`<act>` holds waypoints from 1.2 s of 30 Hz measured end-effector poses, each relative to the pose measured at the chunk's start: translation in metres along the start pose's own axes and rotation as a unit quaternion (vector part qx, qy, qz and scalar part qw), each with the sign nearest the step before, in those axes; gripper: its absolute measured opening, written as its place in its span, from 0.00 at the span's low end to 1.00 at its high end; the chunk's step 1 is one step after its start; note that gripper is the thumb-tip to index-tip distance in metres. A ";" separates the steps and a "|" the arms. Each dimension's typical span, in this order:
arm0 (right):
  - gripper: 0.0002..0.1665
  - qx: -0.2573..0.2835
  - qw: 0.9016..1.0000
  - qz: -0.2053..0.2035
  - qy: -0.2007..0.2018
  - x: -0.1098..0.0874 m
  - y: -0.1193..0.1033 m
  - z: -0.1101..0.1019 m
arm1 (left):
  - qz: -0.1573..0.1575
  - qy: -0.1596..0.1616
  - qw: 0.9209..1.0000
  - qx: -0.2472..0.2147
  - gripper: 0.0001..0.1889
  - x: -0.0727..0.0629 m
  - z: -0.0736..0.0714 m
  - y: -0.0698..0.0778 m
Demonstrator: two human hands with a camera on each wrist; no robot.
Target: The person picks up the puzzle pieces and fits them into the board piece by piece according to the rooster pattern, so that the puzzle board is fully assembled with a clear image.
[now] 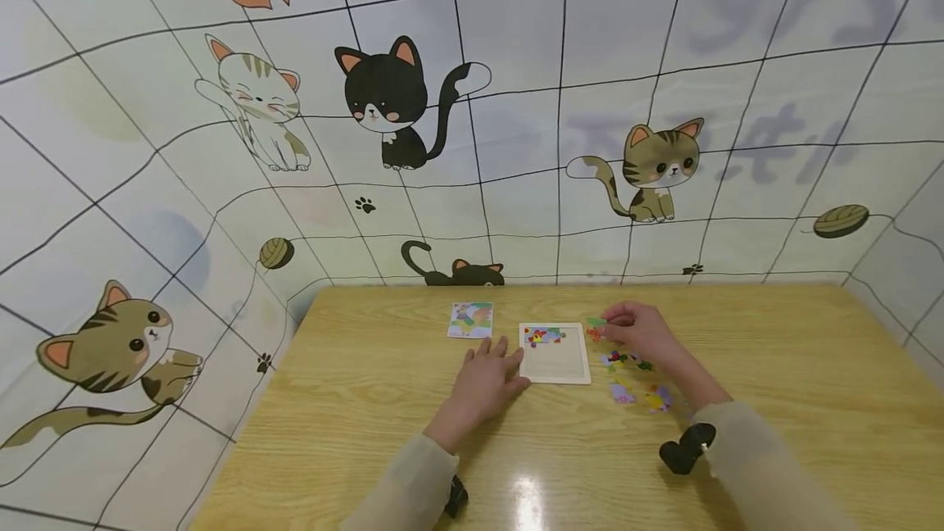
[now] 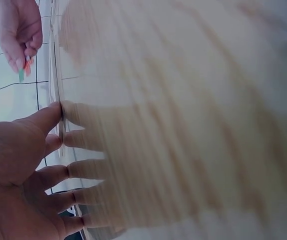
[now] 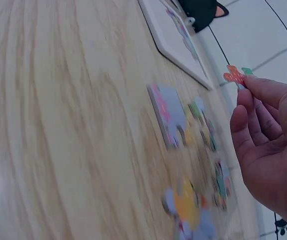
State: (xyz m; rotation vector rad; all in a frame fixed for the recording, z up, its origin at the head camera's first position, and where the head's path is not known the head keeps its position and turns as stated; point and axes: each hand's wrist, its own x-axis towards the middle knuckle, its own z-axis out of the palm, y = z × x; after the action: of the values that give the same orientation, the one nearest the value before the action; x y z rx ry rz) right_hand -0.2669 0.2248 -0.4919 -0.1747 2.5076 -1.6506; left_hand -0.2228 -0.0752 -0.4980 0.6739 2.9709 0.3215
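A white-rimmed puzzle tray [image 1: 555,381] lies on the table, with several joined colourful pieces [image 1: 544,336] along its upper left. My left hand [image 1: 479,383] rests at the tray's left side, fingers spread; the left wrist view shows its fingertips [image 2: 53,112] touching down. Just right of the tray, my right hand [image 1: 649,336] pinches a red and green puzzle piece [image 3: 235,76] between thumb and fingers, raised off the tabletop. Below that hand are several loose puzzle pieces, among them a lilac one [image 1: 622,393] and a yellow and purple one [image 1: 659,398].
A square picture card [image 1: 470,319] lies behind my left hand, left of the tray. The wooden table [image 1: 354,416] meets a wall covering [image 1: 516,211] printed with cats at its back edge. Dark wrist devices [image 1: 686,449] sit at both cuffs.
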 end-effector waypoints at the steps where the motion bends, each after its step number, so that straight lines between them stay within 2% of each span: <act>1: 0.19 0.001 1.000 0.000 -0.002 0.001 -0.003 0.005 | 0.000 0.001 1.000 0.001 0.28 0.000 0.000 0.000; 6: 0.18 0.003 1.000 -0.007 -0.011 0.005 -0.011 0.024 | -0.001 0.001 1.000 0.002 0.28 -0.001 0.000 0.000; 12: 0.16 -0.004 1.000 0.006 -0.006 0.011 -0.010 0.034 | 0.002 0.003 1.000 0.005 0.28 0.000 0.001 0.002; 21: 0.14 -0.055 0.998 0.003 0.012 0.019 -0.006 0.042 | 0.002 0.006 1.000 0.015 0.28 0.000 0.002 0.000; 36: 0.13 -0.115 0.993 -0.006 0.016 0.020 -0.005 0.047 | 0.004 0.005 1.000 0.016 0.29 0.001 0.001 0.000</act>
State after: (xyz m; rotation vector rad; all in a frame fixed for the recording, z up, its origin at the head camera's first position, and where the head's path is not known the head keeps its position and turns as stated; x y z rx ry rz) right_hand -0.2782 0.1767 -0.5072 -0.1881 2.7209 -1.3748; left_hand -0.2234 -0.0749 -0.4990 0.6912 2.9890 0.2786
